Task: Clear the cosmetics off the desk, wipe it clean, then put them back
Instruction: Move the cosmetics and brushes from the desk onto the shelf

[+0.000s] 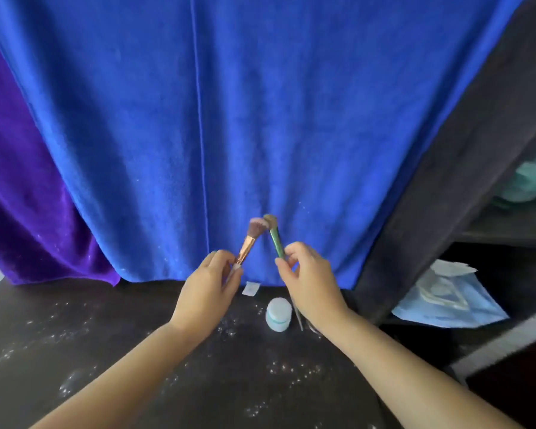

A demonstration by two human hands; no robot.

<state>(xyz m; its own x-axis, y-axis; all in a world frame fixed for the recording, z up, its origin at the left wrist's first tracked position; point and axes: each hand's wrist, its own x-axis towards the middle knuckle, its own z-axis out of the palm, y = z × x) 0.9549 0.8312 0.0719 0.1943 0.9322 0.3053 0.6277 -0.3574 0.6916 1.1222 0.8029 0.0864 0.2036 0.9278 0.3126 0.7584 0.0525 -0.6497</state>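
Left hand (209, 283) pinches a rose-gold brush (250, 241), right hand (308, 281) pinches a green brush (276, 238); bristles meet at 12 o'clock above the bench (106, 335)

The lower handles of both makeup brushes (250, 239) are hidden inside the hands (209, 286). On the shelf (505, 226) past the counter's right edge, a pale green thing (531, 181) is blurred and cut off by the frame.
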